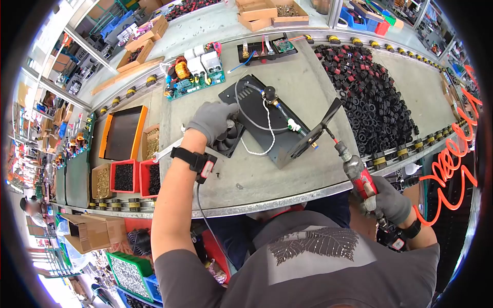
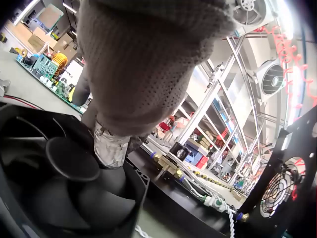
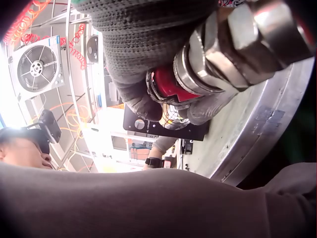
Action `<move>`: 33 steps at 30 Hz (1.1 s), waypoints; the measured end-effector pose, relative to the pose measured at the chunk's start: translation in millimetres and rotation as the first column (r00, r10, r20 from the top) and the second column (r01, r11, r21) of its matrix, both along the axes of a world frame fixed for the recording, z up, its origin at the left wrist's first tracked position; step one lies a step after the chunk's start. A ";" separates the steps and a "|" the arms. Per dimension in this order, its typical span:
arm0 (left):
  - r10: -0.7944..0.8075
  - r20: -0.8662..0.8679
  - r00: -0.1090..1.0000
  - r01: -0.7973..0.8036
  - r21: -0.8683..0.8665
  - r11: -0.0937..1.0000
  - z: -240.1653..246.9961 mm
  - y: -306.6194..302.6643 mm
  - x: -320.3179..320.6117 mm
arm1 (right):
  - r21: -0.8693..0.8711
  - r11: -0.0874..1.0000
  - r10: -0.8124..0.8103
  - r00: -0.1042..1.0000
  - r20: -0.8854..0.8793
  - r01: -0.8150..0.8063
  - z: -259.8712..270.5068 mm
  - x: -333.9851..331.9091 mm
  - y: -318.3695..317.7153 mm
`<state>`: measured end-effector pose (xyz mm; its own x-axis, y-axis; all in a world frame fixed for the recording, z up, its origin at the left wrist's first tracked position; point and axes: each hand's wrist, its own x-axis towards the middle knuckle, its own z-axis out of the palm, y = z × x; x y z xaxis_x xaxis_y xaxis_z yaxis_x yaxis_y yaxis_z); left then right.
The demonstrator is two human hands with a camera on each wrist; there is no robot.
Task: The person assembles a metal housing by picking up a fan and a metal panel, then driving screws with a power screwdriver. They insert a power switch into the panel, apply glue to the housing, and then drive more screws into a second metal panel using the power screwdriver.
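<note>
My gloved left hand (image 1: 213, 120) grips a square black cooling fan (image 1: 226, 139) by its frame, left of a black metal housing (image 1: 264, 143). In the left wrist view a finger with a worn, whitish tip (image 2: 110, 148) reaches over the edge of the fan (image 2: 69, 183). The housing carries brass fittings, a grey hose, a white twisted cable (image 1: 271, 138) and an upright end plate with a round grille (image 2: 277, 193). My gloved right hand (image 1: 387, 200) holds a red and grey air screwdriver (image 1: 359, 174), its bit pointing up at the end plate.
A circuit board (image 1: 195, 74) and a black tray of parts (image 1: 267, 50) lie behind the housing. Black and red small parts (image 1: 367, 97) heap on the right. Red bins (image 1: 125, 177) of screws stand left. A coiled orange air hose (image 1: 452, 164) hangs at the right.
</note>
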<state>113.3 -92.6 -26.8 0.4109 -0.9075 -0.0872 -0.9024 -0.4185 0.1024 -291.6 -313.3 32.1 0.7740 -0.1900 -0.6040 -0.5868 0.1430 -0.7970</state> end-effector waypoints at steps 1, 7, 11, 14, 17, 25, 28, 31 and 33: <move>-0.002 0.001 1.000 0.002 -0.005 1.000 2.1 1.1 -1.6 | -0.005 1.000 -0.002 1.000 0.001 0.002 1.1 0.3 -0.6; 0.031 0.060 0.998 -0.027 -0.066 0.997 3.1 30.4 6.1 | 0.016 1.000 0.006 0.999 -0.053 -0.005 6.8 3.0 0.0; 0.118 0.033 0.992 -0.108 -0.227 0.968 43.3 46.4 -6.8 | 0.005 1.000 0.024 0.999 -0.032 -0.023 2.3 2.2 -2.5; 0.107 -0.362 0.926 -0.302 -0.539 0.787 71.8 39.5 -26.0 | 0.019 1.000 0.024 0.999 -0.041 -0.023 3.0 3.2 -2.9; 0.042 -0.450 0.892 -0.328 -0.581 0.744 84.3 19.9 -50.3 | 0.014 0.999 0.043 0.998 -0.056 -0.042 3.3 4.7 -5.4; -0.270 -0.915 0.300 -0.640 -0.403 0.655 44.2 -48.9 -124.3 | -0.077 0.984 0.148 0.981 -0.125 -0.158 10.8 10.0 -18.2; -0.307 -0.924 0.229 -0.647 -0.380 0.661 33.1 -56.4 -134.0 | -0.106 0.973 0.187 0.971 -0.149 -0.203 14.8 13.8 -23.8; -0.290 -0.943 0.161 -0.634 -0.324 0.702 32.4 -57.3 -135.8 | -0.126 0.960 0.225 0.956 -0.189 -0.251 19.3 18.8 -30.6; -0.282 -0.928 0.243 -0.602 -0.373 0.706 29.9 -56.8 -135.1 | -0.128 0.954 0.248 0.955 -0.163 -0.270 20.1 19.9 -32.8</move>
<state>-21.7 -149.4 3.1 0.5804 -0.8132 -0.0431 0.1103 0.0260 0.9936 -271.8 -346.1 52.3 0.7159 -0.0896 -0.6924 -0.6973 -0.1416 -0.7027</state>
